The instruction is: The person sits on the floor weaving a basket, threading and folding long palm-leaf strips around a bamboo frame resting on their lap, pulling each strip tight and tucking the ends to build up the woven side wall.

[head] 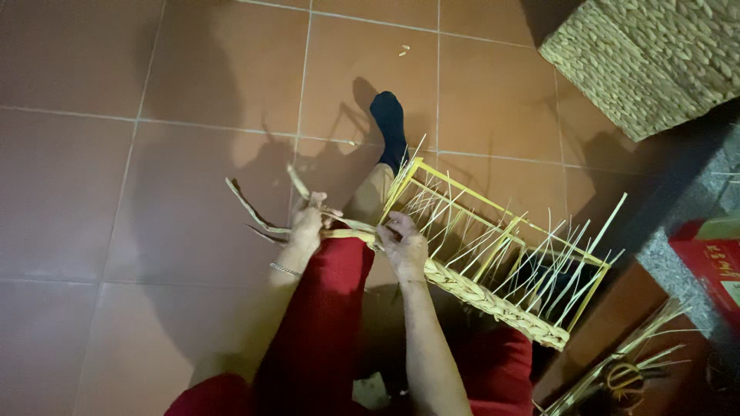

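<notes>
Reddish-brown tiled floor [116, 154] (dim, shadowed). A red box [705, 266] sits at right, a woven basket [647, 58] top right. Left hand [308, 223] and right hand [402, 243] both pinch straw strands [254, 212] closed against a yellow frame [493, 231].

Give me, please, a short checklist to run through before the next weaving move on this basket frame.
1. Left hand has a grip on the loose fibre strands: ok.
2. Right hand holds the braid at the corner of the yellow frame: ok.
3. Woven braid lies along the frame's near rail: ok.
4. Thin upright stakes evenly spaced: not ok, they splay.
5. Strand tension: cannot tell.
6. Spare fibre bundle lies nearby, lower right: ok.
</notes>
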{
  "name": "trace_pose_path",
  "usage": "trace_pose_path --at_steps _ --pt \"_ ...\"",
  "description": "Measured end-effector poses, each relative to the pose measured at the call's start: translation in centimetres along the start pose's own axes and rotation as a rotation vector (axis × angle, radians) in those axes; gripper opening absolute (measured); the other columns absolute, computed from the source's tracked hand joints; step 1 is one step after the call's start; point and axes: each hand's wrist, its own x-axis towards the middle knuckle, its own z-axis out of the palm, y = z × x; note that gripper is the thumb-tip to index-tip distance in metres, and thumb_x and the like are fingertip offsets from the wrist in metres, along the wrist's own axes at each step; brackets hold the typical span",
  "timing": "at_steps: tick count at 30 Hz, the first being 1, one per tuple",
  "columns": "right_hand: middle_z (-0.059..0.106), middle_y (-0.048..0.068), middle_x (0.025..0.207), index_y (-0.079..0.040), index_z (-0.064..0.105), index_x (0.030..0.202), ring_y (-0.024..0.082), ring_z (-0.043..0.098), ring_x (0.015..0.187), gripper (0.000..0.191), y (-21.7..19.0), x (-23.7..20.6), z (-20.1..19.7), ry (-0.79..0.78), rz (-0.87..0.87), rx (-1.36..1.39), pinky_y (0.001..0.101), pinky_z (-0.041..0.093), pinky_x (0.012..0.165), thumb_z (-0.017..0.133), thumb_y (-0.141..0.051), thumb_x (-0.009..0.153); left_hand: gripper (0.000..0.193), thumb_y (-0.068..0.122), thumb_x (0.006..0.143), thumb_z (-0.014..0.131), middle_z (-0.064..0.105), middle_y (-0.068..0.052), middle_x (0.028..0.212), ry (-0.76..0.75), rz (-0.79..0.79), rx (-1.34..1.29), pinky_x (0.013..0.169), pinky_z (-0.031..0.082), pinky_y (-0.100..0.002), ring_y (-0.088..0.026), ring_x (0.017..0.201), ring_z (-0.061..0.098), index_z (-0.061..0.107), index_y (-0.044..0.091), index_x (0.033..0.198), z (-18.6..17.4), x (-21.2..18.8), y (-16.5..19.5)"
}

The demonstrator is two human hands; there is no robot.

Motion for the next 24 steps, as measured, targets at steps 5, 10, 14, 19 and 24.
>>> trace_pose_path --at_steps 5,10,14,19,24 --pt "0.079 0.01 0.111 -0.012 0.066 0.128 0.016 0.077 0.094 0.049 -0.4 -0.3 0.3 0.044 0.01 -0.062 0.029 0.062 0.081 0.083 -0.024 0.084 0.067 0.07 0.096 0.046 0.069 -0.009 0.085 -0.151 -0.045 0.609 0.06 0.052 -0.041 -0.019 0.07 0.062 0.075 0.01 0.105 -3.4 -0.7 1.1" --pt "0.08 0.013 0.106 -0.011 0.068 0.127 0.019 0.076 0.087 0.049 0.4 0.1 0.7 0.081 -0.019 -0.128 0.0301 0.06 0.082 0.083 -0.025 0.082 0.054 0.059 0.094 0.067 0.073 -0.011 0.093 -0.417 0.692 1.116 0.075 0.059 -0.045 -0.029 0.082 0.071 0.074 0.007 0.109 -4.3 -3.1 0.3" --pt "0.079 0.012 0.111 -0.012 0.067 0.129 0.016 0.075 0.091 0.045 0.8 0.4 0.8 0.035 0.003 -0.081 0.0296 0.059 0.083 0.079 -0.025 0.088 0.034 0.039 0.094 0.072 0.069 -0.011 0.103 -0.474 0.988 1.228 0.087 0.052 -0.049 -0.034 0.096 0.066 0.077 0.01 0.113 -3.0 -4.2 0.7" --pt "0.078 0.01 0.116 -0.016 0.065 0.13 0.021 0.08 0.086 0.042 0.4 0.3 0.4 -0.094 0.187 -0.006 0.031 0.064 0.078 0.071 -0.027 0.09 0.018 0.022 0.084 0.068 0.067 -0.011 0.105 -0.509 1.289 1.361 0.093 0.052 -0.046 -0.032 0.105 0.065 0.072 0.007 0.093 -3.1 -6.6 1.1" --pt "0.075 0.012 0.122 -0.016 0.064 0.13 0.021 0.076 0.098 0.042 0.5 0.4 0.5 -0.068 0.137 -0.029 0.0333 0.06 0.086 0.073 -0.027 0.091 0.017 0.006 0.09 0.058 0.064 -0.014 0.099 -0.546 1.237 1.514 0.077 0.056 -0.044 -0.03 0.09 0.065 0.068 0.002 0.104 -3.6 -8.3 0.0"
